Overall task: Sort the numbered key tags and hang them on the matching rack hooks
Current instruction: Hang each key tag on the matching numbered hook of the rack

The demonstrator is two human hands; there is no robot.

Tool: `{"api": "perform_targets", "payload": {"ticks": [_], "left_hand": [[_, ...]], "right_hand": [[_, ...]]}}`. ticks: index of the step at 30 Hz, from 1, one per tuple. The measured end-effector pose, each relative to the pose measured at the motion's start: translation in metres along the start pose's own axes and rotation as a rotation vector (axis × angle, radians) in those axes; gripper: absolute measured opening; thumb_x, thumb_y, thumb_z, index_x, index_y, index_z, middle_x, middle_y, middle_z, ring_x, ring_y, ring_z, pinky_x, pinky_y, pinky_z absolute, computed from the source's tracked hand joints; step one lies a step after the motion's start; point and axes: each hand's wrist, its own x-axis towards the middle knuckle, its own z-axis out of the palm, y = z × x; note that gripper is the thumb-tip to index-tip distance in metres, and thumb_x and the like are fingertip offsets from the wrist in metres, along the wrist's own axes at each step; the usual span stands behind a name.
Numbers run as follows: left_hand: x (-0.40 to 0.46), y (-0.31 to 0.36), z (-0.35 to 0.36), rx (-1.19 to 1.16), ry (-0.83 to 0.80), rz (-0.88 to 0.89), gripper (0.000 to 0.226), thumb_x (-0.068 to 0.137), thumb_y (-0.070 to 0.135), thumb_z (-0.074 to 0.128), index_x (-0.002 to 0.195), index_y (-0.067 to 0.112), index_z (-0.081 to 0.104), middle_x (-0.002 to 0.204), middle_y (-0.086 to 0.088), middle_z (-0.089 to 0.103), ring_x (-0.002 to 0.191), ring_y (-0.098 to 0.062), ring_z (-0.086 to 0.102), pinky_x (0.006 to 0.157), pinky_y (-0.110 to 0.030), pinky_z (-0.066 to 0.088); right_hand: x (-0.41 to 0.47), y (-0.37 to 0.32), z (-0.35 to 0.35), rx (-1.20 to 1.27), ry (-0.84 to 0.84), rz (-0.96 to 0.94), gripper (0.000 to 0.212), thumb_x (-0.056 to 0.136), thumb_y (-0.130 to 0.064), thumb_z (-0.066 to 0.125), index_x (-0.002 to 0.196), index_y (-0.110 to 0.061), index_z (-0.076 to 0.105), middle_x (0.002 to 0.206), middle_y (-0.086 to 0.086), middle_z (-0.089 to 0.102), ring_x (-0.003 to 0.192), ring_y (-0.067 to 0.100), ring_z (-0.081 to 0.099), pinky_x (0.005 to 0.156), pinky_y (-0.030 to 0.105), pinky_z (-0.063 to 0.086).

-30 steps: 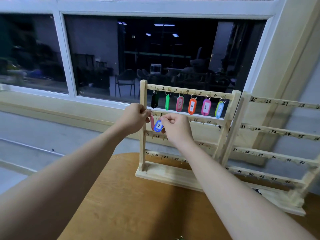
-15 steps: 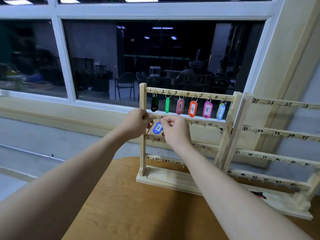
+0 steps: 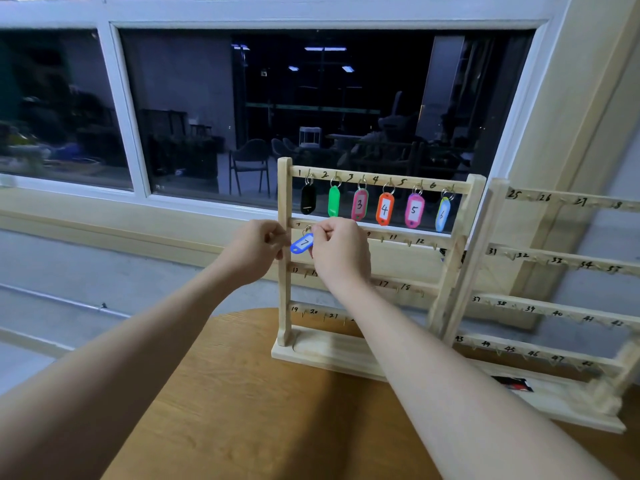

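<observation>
Tag 7 at the second rail of the left rack, both my hands on it.

On the wooden rack (image 3: 284, 244) I see the top rail filled: a black tag (image 3: 308, 199) under 1, a green tag (image 3: 334, 201) under 2, a pink tag marked 3 (image 3: 360, 204), an orange tag marked 4 (image 3: 384, 209), a magenta tag marked 5 (image 3: 414, 210) and a pale blue tag marked 6 (image 3: 442, 214). A second rack (image 3: 554, 299), numbered from 25 up, stands just beside it on the round wooden table (image 3: 242, 393). My right hand (image 3: 341, 249) has its fingers curled, pinching the ring end of the blue tag marked 7 (image 3: 302, 243), which tilts at the rail's left end. My left hand (image 3: 258, 245) is curled too, its fingertips at the tag's lower end against the rack post.
</observation>
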Motion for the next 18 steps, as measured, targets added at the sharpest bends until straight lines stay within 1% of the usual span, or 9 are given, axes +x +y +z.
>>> {"api": "perform_targets", "payload": {"ticks": [2, 4, 6, 9, 13, 14, 15, 16, 18], "left_hand": [[-0.005, -0.001, -0.002, 0.025, -0.009, 0.005, 0.019, 0.102, 0.019, 0.056, 0.086, 0.016, 0.066, 0.074, 0.001, 0.067, 0.060, -0.004, 0.055, 0.056, -0.020, 0.038], [-0.010, -0.001, -0.003, 0.051, -0.019, 0.008, 0.019, 0.102, 0.018, 0.055, 0.088, 0.015, 0.067, 0.074, 0.001, 0.067, 0.058, -0.008, 0.053, 0.053, -0.021, 0.038], [-0.013, -0.001, -0.002, 0.070, -0.029, 0.010, 0.020, 0.103, 0.019, 0.054, 0.086, 0.016, 0.066, 0.073, 0.001, 0.067, 0.053, -0.010, 0.049, 0.050, -0.022, 0.036], [-0.016, 0.000, -0.002, 0.079, -0.038, 0.015, 0.024, 0.103, 0.021, 0.054, 0.081, 0.021, 0.062, 0.073, 0.002, 0.068, 0.057, -0.014, 0.052, 0.053, -0.027, 0.039], [-0.021, 0.003, -0.002, 0.090, -0.041, 0.021, 0.022, 0.102, 0.019, 0.053, 0.084, 0.019, 0.065, 0.073, 0.003, 0.067, 0.062, -0.009, 0.056, 0.057, -0.024, 0.039], [-0.023, 0.004, -0.002, 0.102, -0.042, 0.028, 0.022, 0.102, 0.019, 0.053, 0.085, 0.019, 0.066, 0.073, 0.004, 0.067, 0.063, -0.007, 0.057, 0.057, -0.023, 0.038], [-0.026, 0.004, -0.003, 0.116, -0.043, 0.035, 0.021, 0.102, 0.018, 0.053, 0.086, 0.019, 0.066, 0.073, 0.005, 0.067, 0.064, -0.006, 0.058, 0.058, -0.022, 0.038], [-0.027, 0.004, -0.004, 0.128, -0.047, 0.042, 0.020, 0.102, 0.018, 0.053, 0.087, 0.019, 0.066, 0.073, 0.005, 0.067, 0.065, -0.005, 0.059, 0.058, -0.022, 0.039], [-0.030, 0.003, -0.006, 0.150, -0.045, 0.045, 0.019, 0.101, 0.017, 0.054, 0.089, 0.019, 0.068, 0.072, 0.006, 0.066, 0.065, -0.006, 0.060, 0.059, -0.024, 0.040]], "right_hand": [[-0.002, -0.002, 0.000, -0.042, 0.019, -0.013, 0.027, 0.102, -0.023, 0.052, 0.085, -0.015, 0.072, 0.078, 0.000, 0.070, 0.070, 0.018, 0.062, 0.052, 0.027, 0.040], [-0.004, -0.003, 0.001, -0.062, 0.041, -0.028, 0.027, 0.101, -0.023, 0.052, 0.087, -0.015, 0.073, 0.080, 0.001, 0.070, 0.073, 0.021, 0.062, 0.056, 0.027, 0.042], [-0.004, -0.004, 0.004, -0.059, 0.063, -0.016, 0.027, 0.100, -0.022, 0.052, 0.083, -0.016, 0.072, 0.078, 0.001, 0.069, 0.072, 0.023, 0.061, 0.054, 0.027, 0.040], [-0.005, -0.005, 0.009, -0.043, 0.084, 0.043, 0.030, 0.099, -0.022, 0.052, 0.075, -0.015, 0.069, 0.073, 0.001, 0.067, 0.067, 0.022, 0.057, 0.050, 0.024, 0.034], [-0.007, -0.012, 0.015, 0.020, 0.155, 0.099, 0.032, 0.095, -0.016, 0.049, 0.069, -0.012, 0.067, 0.068, 0.003, 0.068, 0.064, 0.022, 0.063, 0.055, 0.028, 0.049], [-0.007, -0.012, 0.017, 0.030, 0.162, 0.113, 0.032, 0.095, -0.015, 0.049, 0.068, -0.012, 0.066, 0.067, 0.003, 0.067, 0.063, 0.022, 0.062, 0.054, 0.029, 0.050], [-0.007, -0.013, 0.018, 0.026, 0.162, 0.128, 0.032, 0.094, -0.014, 0.049, 0.066, -0.012, 0.065, 0.065, 0.003, 0.066, 0.061, 0.022, 0.060, 0.051, 0.028, 0.047], [-0.008, -0.012, 0.019, 0.013, 0.159, 0.144, 0.032, 0.093, -0.013, 0.049, 0.064, -0.012, 0.062, 0.063, 0.002, 0.062, 0.058, 0.023, 0.057, 0.047, 0.026, 0.040], [-0.011, -0.011, 0.020, -0.009, 0.150, 0.168, 0.032, 0.093, -0.012, 0.049, 0.063, -0.013, 0.060, 0.060, 0.001, 0.058, 0.055, 0.021, 0.051, 0.047, 0.024, 0.030]]}}
